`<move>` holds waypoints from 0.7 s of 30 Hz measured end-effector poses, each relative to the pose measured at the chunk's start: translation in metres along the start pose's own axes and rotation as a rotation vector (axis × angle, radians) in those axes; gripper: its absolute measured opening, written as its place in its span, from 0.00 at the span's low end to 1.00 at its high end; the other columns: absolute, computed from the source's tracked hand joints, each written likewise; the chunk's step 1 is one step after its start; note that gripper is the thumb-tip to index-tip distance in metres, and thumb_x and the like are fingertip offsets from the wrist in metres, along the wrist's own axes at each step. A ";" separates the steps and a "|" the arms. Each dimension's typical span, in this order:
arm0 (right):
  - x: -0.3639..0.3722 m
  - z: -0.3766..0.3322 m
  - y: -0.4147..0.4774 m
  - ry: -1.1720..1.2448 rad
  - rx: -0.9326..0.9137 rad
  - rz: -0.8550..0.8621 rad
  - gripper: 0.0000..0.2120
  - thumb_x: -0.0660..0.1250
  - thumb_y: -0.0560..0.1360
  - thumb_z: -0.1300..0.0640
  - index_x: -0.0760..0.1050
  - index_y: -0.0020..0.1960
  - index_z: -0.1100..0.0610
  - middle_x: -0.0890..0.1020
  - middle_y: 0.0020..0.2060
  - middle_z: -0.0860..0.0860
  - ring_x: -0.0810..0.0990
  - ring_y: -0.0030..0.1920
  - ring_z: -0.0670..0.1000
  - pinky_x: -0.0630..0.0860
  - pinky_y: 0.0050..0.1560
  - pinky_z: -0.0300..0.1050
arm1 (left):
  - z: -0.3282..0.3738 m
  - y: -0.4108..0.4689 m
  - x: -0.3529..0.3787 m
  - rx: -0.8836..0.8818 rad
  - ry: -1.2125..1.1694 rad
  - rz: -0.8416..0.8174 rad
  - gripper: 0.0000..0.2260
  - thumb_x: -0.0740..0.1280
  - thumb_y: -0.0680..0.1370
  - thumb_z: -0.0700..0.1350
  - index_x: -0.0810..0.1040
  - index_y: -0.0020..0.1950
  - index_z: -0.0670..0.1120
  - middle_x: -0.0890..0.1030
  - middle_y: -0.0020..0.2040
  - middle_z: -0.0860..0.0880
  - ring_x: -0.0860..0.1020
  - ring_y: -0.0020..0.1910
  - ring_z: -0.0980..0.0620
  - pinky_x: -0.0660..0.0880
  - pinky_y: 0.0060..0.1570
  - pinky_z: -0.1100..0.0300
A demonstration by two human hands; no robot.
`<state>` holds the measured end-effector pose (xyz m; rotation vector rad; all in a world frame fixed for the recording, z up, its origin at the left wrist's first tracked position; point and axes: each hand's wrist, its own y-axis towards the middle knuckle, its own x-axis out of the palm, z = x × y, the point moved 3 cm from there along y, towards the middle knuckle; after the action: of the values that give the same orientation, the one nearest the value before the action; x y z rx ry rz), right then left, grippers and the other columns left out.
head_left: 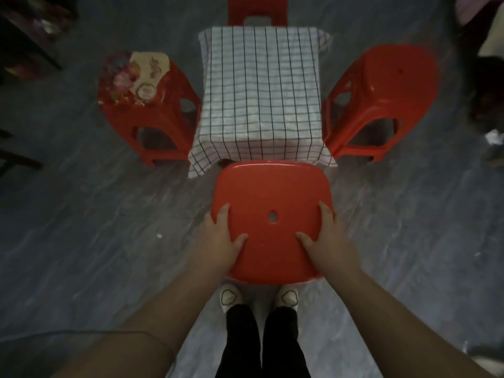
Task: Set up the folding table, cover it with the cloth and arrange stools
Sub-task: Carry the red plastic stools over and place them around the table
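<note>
A white cloth with a dark grid (260, 94) covers the small table and hangs over its near edge. Red plastic stools stand around it: one on the left with a flowered seat (141, 105), one on the right (381, 99), one at the far side (257, 9). Directly below me is a fourth red stool (272, 192) with a hole in its seat, its far edge at the cloth's hem. My left hand (221, 238) grips its left rim and my right hand (324, 238) grips its right rim, thumbs on top of the seat.
The floor is grey and mottled. My feet in white slippers (231, 296) stand just behind the held stool. Dark furniture (24, 45) sits at the far left, and dim clutter (488, 99) lies at the right edge.
</note>
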<state>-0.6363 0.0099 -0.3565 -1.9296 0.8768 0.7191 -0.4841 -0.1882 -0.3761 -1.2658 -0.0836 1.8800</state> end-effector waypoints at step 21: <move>0.181 0.089 0.116 0.002 0.034 0.001 0.41 0.70 0.74 0.42 0.50 0.79 0.47 0.61 0.74 0.54 0.73 0.67 0.58 0.76 0.60 0.59 | -0.111 0.120 0.147 -0.028 0.152 -0.023 0.39 0.69 0.74 0.62 0.49 0.77 0.61 0.62 0.75 0.46 0.72 0.67 0.43 0.75 0.61 0.40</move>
<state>-0.6356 -0.0084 -0.5887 -1.9005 0.8861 0.6985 -0.4878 -0.2086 -0.5945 -1.4164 -0.0437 1.7625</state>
